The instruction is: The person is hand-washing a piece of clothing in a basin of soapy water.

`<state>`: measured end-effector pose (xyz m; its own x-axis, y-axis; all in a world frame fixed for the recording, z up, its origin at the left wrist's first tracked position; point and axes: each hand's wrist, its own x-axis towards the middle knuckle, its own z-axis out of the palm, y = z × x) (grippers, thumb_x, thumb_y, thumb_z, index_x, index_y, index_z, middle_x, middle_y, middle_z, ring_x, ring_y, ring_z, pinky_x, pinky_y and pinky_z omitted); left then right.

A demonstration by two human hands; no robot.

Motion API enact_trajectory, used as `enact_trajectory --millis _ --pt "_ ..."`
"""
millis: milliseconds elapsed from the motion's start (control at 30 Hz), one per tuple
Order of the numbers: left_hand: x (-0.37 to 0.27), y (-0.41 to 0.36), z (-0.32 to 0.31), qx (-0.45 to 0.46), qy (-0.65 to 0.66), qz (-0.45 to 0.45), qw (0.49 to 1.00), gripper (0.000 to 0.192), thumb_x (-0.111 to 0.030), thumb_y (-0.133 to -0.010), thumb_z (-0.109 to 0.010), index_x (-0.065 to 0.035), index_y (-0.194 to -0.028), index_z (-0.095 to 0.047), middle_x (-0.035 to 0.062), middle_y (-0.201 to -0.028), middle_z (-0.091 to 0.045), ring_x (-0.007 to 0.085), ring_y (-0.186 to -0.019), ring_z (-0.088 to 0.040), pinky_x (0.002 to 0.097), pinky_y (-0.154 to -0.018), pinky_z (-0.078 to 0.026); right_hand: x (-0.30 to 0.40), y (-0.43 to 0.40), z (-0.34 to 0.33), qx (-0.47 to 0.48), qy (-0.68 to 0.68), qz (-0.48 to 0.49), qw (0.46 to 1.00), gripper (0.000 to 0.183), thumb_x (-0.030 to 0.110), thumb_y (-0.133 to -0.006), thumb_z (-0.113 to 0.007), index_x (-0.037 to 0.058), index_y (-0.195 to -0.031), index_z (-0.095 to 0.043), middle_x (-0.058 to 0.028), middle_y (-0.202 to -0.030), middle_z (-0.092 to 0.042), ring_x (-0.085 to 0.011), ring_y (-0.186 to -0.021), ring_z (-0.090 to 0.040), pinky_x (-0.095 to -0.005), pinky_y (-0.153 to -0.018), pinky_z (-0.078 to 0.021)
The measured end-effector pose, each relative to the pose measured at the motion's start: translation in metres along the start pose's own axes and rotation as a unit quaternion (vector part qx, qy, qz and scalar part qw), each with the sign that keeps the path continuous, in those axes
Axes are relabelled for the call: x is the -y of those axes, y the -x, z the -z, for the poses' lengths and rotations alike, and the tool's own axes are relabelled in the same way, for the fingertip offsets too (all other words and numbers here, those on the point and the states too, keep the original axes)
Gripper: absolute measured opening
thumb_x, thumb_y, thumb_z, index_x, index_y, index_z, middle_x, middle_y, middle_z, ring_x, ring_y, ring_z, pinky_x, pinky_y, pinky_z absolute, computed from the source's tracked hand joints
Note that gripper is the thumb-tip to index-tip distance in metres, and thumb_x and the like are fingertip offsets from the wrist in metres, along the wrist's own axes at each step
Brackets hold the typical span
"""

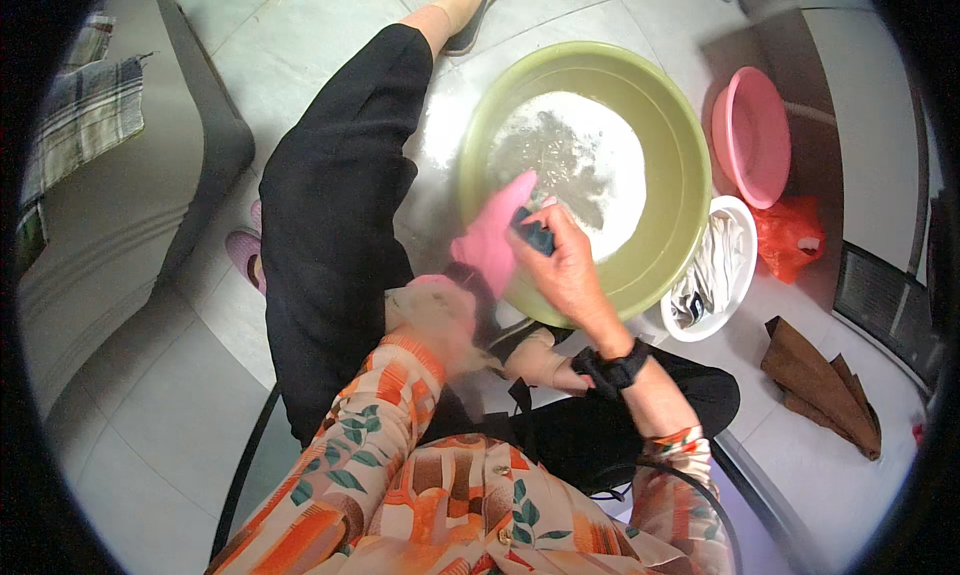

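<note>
A pink rubber glove (491, 230) with a pale patterned cuff (431, 309) appears to cover my left hand (487, 237). Motion blur hides how its fingers are set. My bare right hand (562, 249) pinches a small dark blue-green item (534, 231) against the glove; what it is cannot be told. Both hands are at the near left rim of a large green plastic basin (675, 170). Inside the basin lies water (540, 151) with bright white glare or suds on it.
To the right are a pink basin (759, 136), a red plastic bag (791, 237) and a white basin (742, 305) holding striped cloth (709, 267). Brown cloth (821, 387) lies on the tiles. Lilac clogs (244, 252) are left of my leg, near a grey sofa-like piece (135, 200).
</note>
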<state>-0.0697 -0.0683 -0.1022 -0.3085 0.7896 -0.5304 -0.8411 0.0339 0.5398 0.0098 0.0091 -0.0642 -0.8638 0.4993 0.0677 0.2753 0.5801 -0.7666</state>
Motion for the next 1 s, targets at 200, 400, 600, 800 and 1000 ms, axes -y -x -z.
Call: enact_trajectory --millis 200,400,600,800,1000 --pt "0.015 -0.036 -0.036 -0.16 0.032 0.083 0.983 0.029 -0.028 -0.091 -0.054 -0.0031 -0.106 -0.056 0.0078 -0.095 -0.057 0.0159 -0.088 -0.053 0.031 -0.076 -0.045 -0.045 -0.029 0.001 -0.063 0.026 -0.274 0.959 0.026 0.026 -0.089 -0.058 -0.0002 -0.083 -0.056 -0.0106 -0.058 -0.055 -0.0168 -0.056 -0.053 -0.0329 -0.055 -0.0434" --pt "-0.009 -0.038 -0.034 -0.206 0.025 0.038 0.977 0.022 -0.027 -0.087 -0.059 -0.0064 -0.092 -0.062 0.0036 -0.082 -0.058 0.0159 -0.072 -0.054 0.0326 -0.065 -0.045 -0.021 -0.05 0.022 -0.024 0.045 -0.278 0.959 0.031 0.03 -0.085 -0.06 0.0018 -0.098 -0.062 -0.0205 -0.094 -0.064 -0.0331 -0.09 -0.062 -0.0394 -0.077 -0.0475" --pt "-0.072 -0.031 -0.077 -0.253 -0.012 0.184 0.95 0.048 -0.025 -0.091 -0.054 -0.0016 -0.132 -0.042 0.0178 -0.138 -0.039 0.0247 -0.125 -0.04 0.0363 -0.105 -0.032 -0.01 -0.069 0.028 -0.07 0.05 -0.275 0.957 0.026 0.027 -0.09 -0.056 0.0019 -0.093 -0.059 -0.022 -0.077 -0.062 -0.0348 -0.072 -0.062 -0.0445 -0.066 -0.0473" --pt "-0.059 -0.04 -0.069 -0.142 0.155 0.113 0.971 0.066 -0.027 -0.087 -0.063 -0.0072 -0.14 -0.029 0.0114 -0.14 -0.036 0.029 -0.13 -0.032 0.0489 -0.108 -0.023 -0.049 -0.088 0.046 -0.039 0.124 -0.317 0.939 0.04 0.037 -0.093 -0.048 -0.0017 -0.095 -0.058 -0.0285 -0.081 -0.061 -0.043 -0.08 -0.059 -0.0454 -0.072 -0.0464" --pt "-0.069 -0.051 -0.092 -0.225 0.079 0.193 0.952 0.063 -0.031 -0.086 -0.061 -0.0147 -0.139 -0.031 0.0076 -0.142 -0.03 0.0315 -0.125 -0.033 0.0579 -0.096 -0.031 -0.134 -0.073 0.068 -0.158 0.142 -0.361 0.908 0.04 0.033 -0.092 -0.051 0.0011 -0.115 -0.056 -0.0277 -0.111 -0.055 -0.043 -0.104 -0.051 -0.0461 -0.093 -0.0378"
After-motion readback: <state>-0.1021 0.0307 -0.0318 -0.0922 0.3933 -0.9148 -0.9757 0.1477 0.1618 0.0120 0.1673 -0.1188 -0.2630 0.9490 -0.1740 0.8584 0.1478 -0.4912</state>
